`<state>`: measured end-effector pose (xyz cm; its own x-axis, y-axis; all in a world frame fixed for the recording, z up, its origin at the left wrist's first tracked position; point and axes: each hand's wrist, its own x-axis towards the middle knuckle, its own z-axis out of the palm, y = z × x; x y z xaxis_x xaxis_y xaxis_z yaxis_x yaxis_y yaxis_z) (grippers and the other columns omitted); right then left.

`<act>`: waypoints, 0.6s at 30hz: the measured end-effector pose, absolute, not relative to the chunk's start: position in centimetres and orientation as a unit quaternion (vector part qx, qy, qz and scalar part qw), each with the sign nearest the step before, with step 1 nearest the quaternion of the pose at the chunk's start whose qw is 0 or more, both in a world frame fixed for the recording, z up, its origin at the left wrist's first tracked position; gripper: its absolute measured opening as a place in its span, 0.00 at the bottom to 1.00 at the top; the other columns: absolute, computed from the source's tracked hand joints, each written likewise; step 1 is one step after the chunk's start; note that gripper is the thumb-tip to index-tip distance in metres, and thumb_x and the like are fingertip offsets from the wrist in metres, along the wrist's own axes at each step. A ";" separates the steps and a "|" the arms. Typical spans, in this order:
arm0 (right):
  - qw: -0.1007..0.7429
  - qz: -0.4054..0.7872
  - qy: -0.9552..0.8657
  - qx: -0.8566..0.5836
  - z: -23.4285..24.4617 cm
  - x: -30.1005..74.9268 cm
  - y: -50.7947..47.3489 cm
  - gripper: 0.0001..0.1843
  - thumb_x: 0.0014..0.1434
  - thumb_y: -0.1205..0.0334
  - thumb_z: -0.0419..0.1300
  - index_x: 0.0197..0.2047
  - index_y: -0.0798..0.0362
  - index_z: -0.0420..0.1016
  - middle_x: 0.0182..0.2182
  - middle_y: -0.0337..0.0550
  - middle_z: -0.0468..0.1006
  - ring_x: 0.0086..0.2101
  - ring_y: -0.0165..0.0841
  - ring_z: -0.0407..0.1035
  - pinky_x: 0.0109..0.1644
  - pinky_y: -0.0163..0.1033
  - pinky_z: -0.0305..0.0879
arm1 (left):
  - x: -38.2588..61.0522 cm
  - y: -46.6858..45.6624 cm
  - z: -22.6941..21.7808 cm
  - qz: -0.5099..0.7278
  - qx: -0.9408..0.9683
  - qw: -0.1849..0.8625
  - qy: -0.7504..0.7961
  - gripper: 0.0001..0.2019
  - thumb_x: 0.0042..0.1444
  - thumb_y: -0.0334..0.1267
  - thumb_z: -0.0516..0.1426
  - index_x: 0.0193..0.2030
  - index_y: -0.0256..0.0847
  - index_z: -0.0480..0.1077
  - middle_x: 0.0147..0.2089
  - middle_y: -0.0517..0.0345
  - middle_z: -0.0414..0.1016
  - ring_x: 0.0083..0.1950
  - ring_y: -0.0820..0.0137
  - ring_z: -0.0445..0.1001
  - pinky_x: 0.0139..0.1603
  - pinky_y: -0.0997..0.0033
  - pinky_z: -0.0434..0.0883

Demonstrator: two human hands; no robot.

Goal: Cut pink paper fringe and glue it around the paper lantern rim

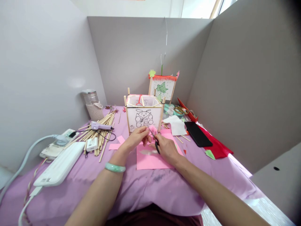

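My right hand (164, 147) grips black-handled scissors (157, 147), whose blades point up and left. Pinched in the fingers of my left hand (141, 136) is a piece of pink paper (153, 129), right at the scissor blades. Both hands are close together above a pink sheet (150, 163) lying on the cloth. Just behind them stands a square lantern (144, 119) of wooden sticks and white panels, with a rabbit drawn on its front. Cut pink strips (115, 146) lie left of the sheet. A green bangle circles my left wrist.
Left lie wooden sticks (103, 125), a purple glue gun (101, 126), a white power bank (60, 164), a power strip and cables. A glass jar (92, 102) stands behind. Right are a black phone (198, 134), red paper (219, 147) and tape rolls. A second lantern (162, 88) stands behind; grey partitions enclose the table.
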<state>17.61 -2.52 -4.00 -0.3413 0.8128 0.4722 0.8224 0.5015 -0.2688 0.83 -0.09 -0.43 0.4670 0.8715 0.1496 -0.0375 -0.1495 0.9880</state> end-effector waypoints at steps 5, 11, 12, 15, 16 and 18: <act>0.282 -0.013 -0.816 -0.504 -4.1 17.6 -2.4 0.15 0.59 0.53 0.57 0.44 0.54 0.67 0.34 0.44 0.77 0.33 0.35 0.73 0.30 0.34 0.58 | 0.9 -0.1 -0.4 0.404 0.640 0.565 0.328 0.13 0.56 0.46 0.53 0.29 0.38 0.60 0.24 0.58 0.72 0.17 0.78 0.65 0.19 0.77 0.61; 0.286 -0.006 -0.816 -0.502 -4.1 17.9 -2.4 0.14 0.59 0.52 0.56 0.43 0.53 0.66 0.33 0.42 0.76 0.33 0.34 0.72 0.31 0.34 0.57 | 0.9 0.0 -0.4 0.421 0.639 0.553 0.329 0.12 0.56 0.45 0.54 0.30 0.38 0.60 0.24 0.59 0.72 0.18 0.78 0.66 0.19 0.78 0.62; 0.284 -0.004 -0.819 -0.498 -4.0 17.9 -2.4 0.15 0.59 0.52 0.56 0.43 0.53 0.66 0.34 0.42 0.75 0.34 0.34 0.71 0.32 0.34 0.57 | 0.9 0.0 -0.4 0.425 0.636 0.552 0.331 0.12 0.56 0.45 0.54 0.30 0.38 0.61 0.23 0.59 0.72 0.18 0.78 0.65 0.19 0.78 0.62; 0.275 0.002 -0.826 -0.492 -3.9 18.1 -2.5 0.16 0.57 0.52 0.57 0.44 0.53 0.66 0.35 0.42 0.74 0.34 0.33 0.70 0.32 0.34 0.56 | 0.8 0.1 -0.4 0.437 0.628 0.549 0.337 0.11 0.55 0.44 0.54 0.31 0.37 0.62 0.23 0.60 0.72 0.17 0.78 0.65 0.19 0.78 0.62; 0.272 0.005 -0.828 -0.490 -3.9 18.1 -2.6 0.17 0.57 0.51 0.58 0.45 0.53 0.65 0.35 0.41 0.74 0.33 0.33 0.70 0.32 0.34 0.56 | 0.8 0.1 -0.4 0.441 0.624 0.549 0.339 0.11 0.55 0.43 0.54 0.31 0.37 0.62 0.22 0.60 0.72 0.17 0.78 0.65 0.19 0.78 0.62; 0.272 0.010 -0.830 -0.488 -3.8 18.1 -2.7 0.18 0.56 0.51 0.59 0.45 0.52 0.65 0.35 0.41 0.74 0.33 0.32 0.70 0.32 0.34 0.56 | 0.8 0.1 -0.3 0.449 0.617 0.547 0.344 0.10 0.55 0.42 0.54 0.30 0.37 0.62 0.22 0.60 0.71 0.17 0.78 0.65 0.18 0.78 0.62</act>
